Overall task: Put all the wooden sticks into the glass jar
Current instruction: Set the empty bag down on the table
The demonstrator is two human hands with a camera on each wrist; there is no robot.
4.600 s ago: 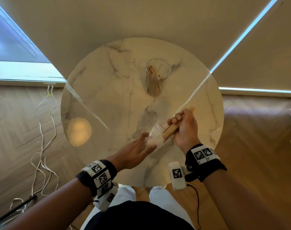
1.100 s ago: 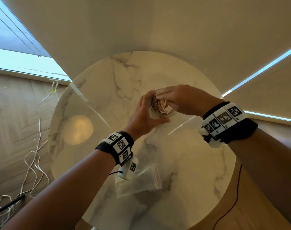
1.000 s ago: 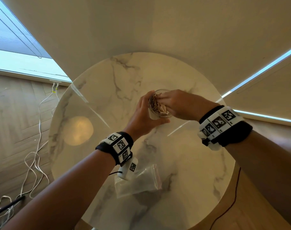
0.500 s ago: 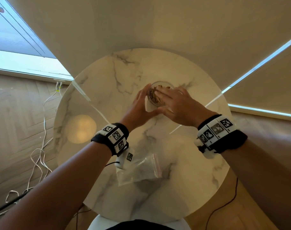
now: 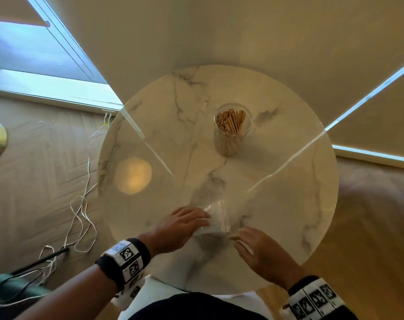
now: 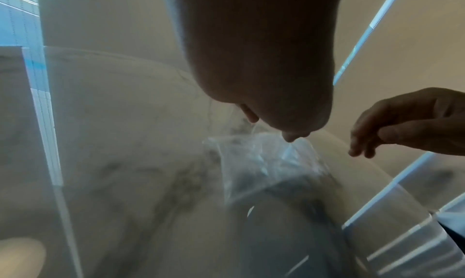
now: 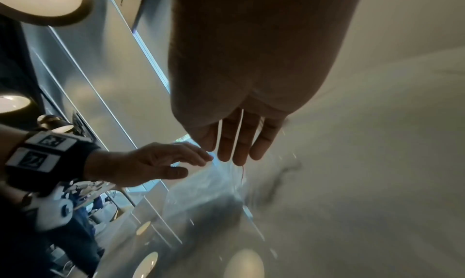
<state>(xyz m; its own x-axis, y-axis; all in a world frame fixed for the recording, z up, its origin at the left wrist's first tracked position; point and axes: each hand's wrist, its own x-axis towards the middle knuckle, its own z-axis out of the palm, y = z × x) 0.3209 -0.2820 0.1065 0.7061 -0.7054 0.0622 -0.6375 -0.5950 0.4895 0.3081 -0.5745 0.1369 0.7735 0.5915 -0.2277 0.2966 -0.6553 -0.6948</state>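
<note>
The glass jar (image 5: 232, 129) full of wooden sticks (image 5: 230, 121) stands toward the table's (image 5: 288, 204) far edge, while near its front edge the left hand (image 5: 181, 227) and right hand (image 5: 258, 250), fingers loosely spread, flank a clear plastic bag (image 5: 216, 219), the left touching it.

Black wristbands (image 5: 123, 262) with white coded tags, bare forearms
</note>
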